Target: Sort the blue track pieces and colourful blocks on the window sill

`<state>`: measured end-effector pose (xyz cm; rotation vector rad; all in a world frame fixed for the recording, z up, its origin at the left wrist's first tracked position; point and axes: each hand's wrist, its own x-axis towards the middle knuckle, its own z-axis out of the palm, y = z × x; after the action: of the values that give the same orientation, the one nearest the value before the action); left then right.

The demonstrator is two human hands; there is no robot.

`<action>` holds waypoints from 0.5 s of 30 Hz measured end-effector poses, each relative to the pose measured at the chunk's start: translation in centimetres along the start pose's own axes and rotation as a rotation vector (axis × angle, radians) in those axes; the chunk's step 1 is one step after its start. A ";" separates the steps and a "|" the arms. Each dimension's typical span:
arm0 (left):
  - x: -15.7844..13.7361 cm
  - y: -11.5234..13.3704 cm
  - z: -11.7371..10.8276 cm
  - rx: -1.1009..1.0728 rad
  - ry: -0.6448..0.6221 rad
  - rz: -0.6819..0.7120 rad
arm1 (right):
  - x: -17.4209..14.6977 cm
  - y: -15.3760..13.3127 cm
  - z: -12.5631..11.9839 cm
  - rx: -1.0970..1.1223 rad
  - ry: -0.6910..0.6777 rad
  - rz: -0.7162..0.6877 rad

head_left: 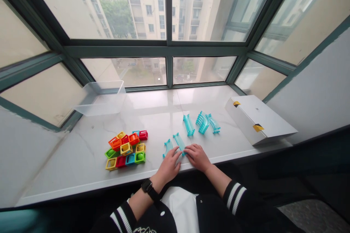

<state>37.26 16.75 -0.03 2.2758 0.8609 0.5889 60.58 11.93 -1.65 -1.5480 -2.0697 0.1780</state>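
Observation:
A straight, clear teal toy track piece (178,140) lies flat on the white ledge, pointing away from me. My left hand (168,165) has its fingertips on the left side of the piece's near end. From the right, my right hand (198,157) presses its bent fingers against that same end, which they partly hide. Just left of my left fingers is a short curved teal track piece (167,147), apart from the straight one. Farther right lie another straight track piece (188,125), several nested curved pieces (202,122) and a single track piece (214,123).
Left of my hands is a pile of coloured hollow cube blocks (126,149). A clear plastic bin (106,98) stands at the back left by the window. At the right rests a white box (259,118) with yellow-black tabs. The ledge's front edge (90,185) runs close to my body.

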 end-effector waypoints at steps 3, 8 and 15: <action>0.0 -0.4 -0.6 0.016 0.016 -0.015 | -0.1 0.1 0.1 0.015 0.026 0.009; 0.3 -1.3 -2.0 0.047 0.040 0.039 | -0.2 0.0 0.1 0.019 0.041 0.008; -0.6 -3.7 -2.8 0.218 0.180 0.070 | -0.2 0.2 0.3 0.007 0.055 0.016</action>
<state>33.62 19.67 -0.73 2.4860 0.9760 0.7748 60.62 11.84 -2.09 -1.5479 -2.0131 0.1470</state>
